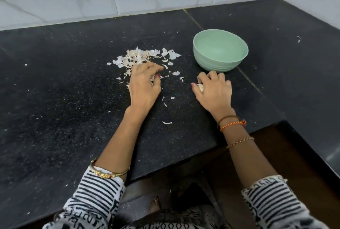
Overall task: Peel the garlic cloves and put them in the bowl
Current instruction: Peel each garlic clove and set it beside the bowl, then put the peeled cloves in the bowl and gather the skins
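Clearly the peeling is well under way: a heap of papery white skins lies on the black counter left of centre, with loose flakes scattered toward the lower middle of the frame. Yet the pale green bowl, standing right of centre near the tiled wall, shows nothing inside from where I stand, so I judge that the cloves have not gone in yet, or lie too low to see.

The right hand, just below the bowl, is curled over a whitish lump of garlic, holding it against the counter; only a small part peeks out beside the thumb, pale and ridged, and I cannot tell whether it is peeled. The left hand rests at the lower edge of the skin heap, fingers bent; something pale shows under the fingertips, but I cannot tell if it grips anything.
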